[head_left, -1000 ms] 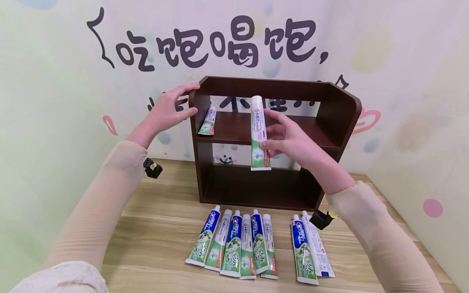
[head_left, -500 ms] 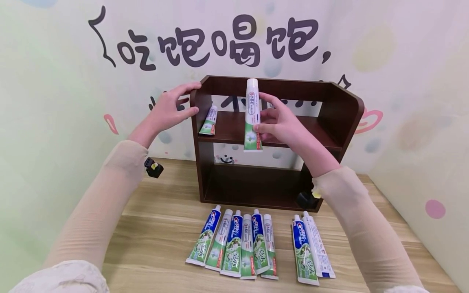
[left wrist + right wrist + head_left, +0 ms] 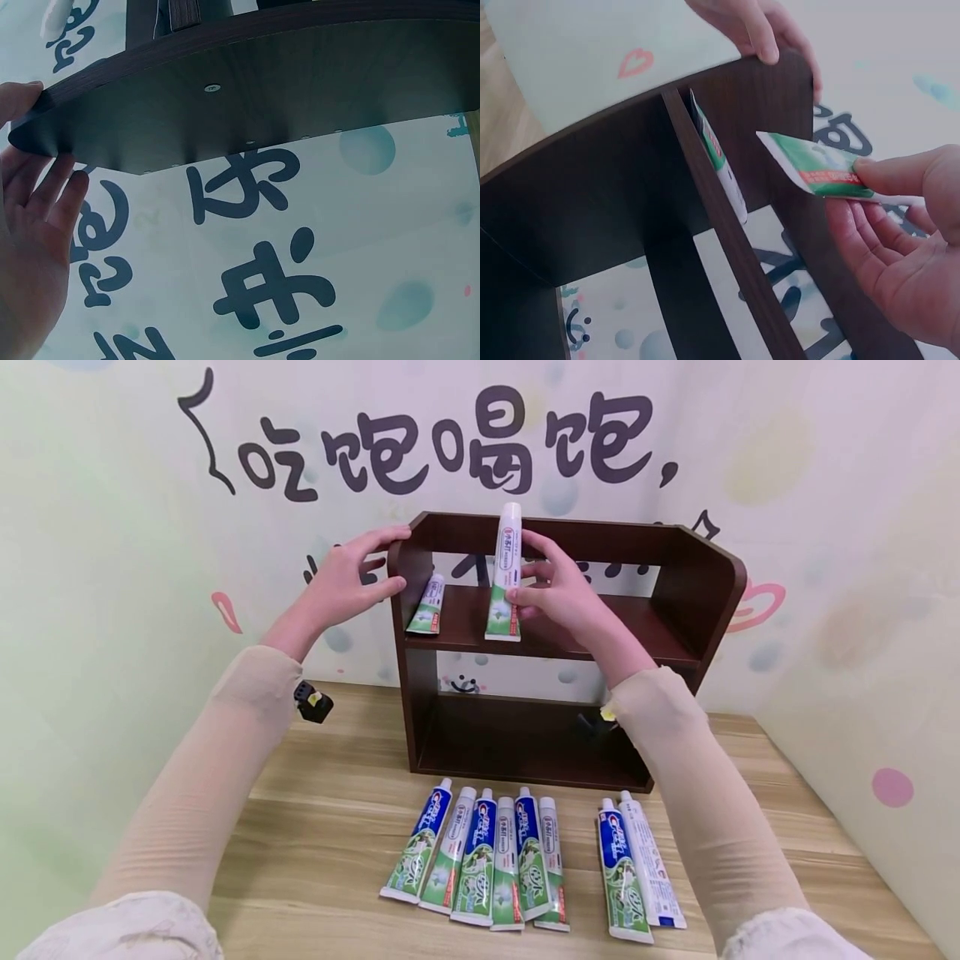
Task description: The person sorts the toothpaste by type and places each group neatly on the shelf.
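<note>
My right hand point(image 3: 553, 585) pinches a white and green toothpaste tube point(image 3: 506, 572) between thumb and fingers, cap up. It holds the tube in front of the upper level of a dark brown two-level shelf point(image 3: 555, 647). In the right wrist view the flat end of the held tube point(image 3: 817, 169) stands apart from the shelf board. Thumb and fingers of my left hand point(image 3: 352, 572) grip the upper edge of the shelf's left side panel point(image 3: 247, 97). Another white and green toothpaste tube point(image 3: 427, 606) leans upright against that panel's inside, on the upper level.
On the wooden table point(image 3: 315, 860) before the shelf lies a row of blue-green toothpaste tubes point(image 3: 476, 860) and white-green ones. Farther right lie a blue-green tube point(image 3: 622, 877) and a mostly white tube point(image 3: 651, 864). A printed wall point(image 3: 300, 410) stands close behind.
My right hand has moved up and left with the toothpaste tube, from in front of the lower opening to the upper level. My left hand has stayed on the shelf's side.
</note>
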The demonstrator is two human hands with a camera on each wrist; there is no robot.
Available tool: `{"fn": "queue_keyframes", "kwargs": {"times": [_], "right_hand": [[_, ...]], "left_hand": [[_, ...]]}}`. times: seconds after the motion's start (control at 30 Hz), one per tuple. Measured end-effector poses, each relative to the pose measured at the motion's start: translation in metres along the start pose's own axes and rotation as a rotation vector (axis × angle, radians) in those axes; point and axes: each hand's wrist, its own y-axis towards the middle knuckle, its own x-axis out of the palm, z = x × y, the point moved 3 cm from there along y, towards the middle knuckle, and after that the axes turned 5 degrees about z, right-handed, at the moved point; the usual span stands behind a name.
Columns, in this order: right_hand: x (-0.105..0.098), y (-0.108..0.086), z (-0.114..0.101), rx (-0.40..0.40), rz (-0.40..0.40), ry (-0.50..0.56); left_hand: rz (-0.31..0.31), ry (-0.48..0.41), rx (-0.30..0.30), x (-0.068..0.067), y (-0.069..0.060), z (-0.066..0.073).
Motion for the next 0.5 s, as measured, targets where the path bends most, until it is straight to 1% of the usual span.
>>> {"fn": "queue_keyframes", "kwargs": {"times": [0.2, 0.5], "right_hand": [[0.004, 0.014, 0.007, 0.006, 0.011, 0.047], [0.013, 0.027, 0.014, 0.03, 0.032, 0.116]], "left_hand": [[0.002, -0.009, 0.002, 0.0, 0.0, 0.001], [-0.002, -0.004, 0.001, -0.001, 0.001, 0.0]]}}
